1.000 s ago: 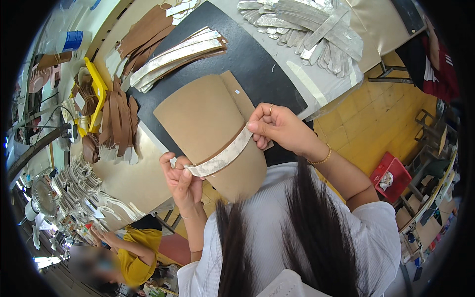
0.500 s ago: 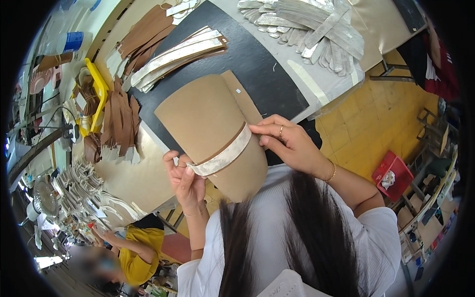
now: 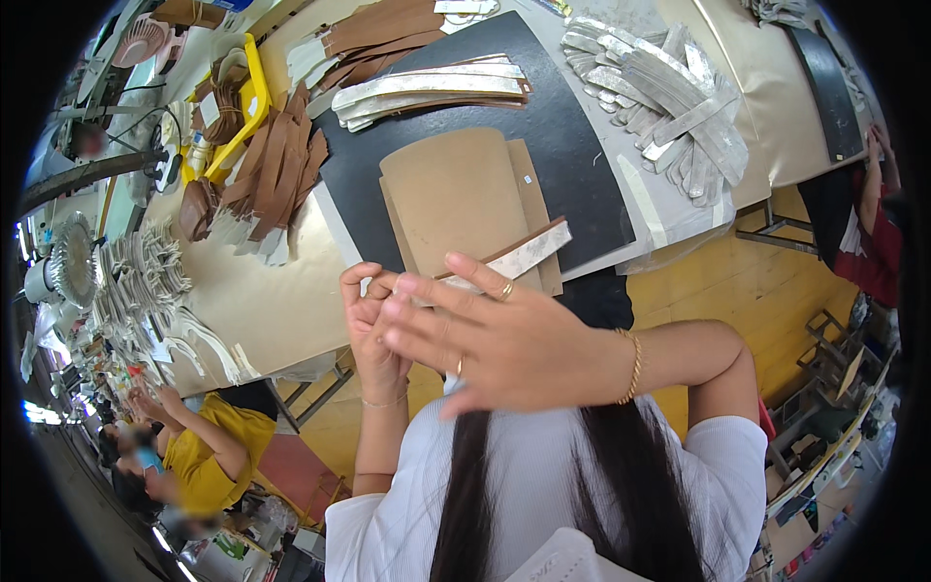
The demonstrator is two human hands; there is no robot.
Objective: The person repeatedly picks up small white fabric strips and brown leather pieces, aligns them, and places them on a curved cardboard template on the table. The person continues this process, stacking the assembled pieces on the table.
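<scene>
A narrow strip (image 3: 533, 255), brown along one edge with a whitish, patchy face, slants across the near part of a curved tan panel (image 3: 456, 184). Its right end sticks out past the panel. My left hand (image 3: 373, 325) is closed at the strip's near-left end, with a small white bit showing between its fingertips; my other hand partly covers the grip. Crossing in front, my right hand (image 3: 514, 339) is open, fingers stretched to the left and slightly blurred, holding nothing. Beneath the tan panel, a flat tan piece (image 3: 529, 184) shows at the side, on a black mat (image 3: 572, 175).
Several white-faced strips (image 3: 432, 87) lie stacked on the mat. A heap of greyish strips (image 3: 669, 97) is at the far right. Brown strips (image 3: 272, 175) and a yellow tray (image 3: 254, 107) are at left. A person in yellow (image 3: 228, 451) works at lower left; another person's red sleeve (image 3: 873, 223) shows right.
My right hand has let go of the strip's right end and swung left, in front of my left hand. The strip, bent around the panel before, is now straight. The view has shifted.
</scene>
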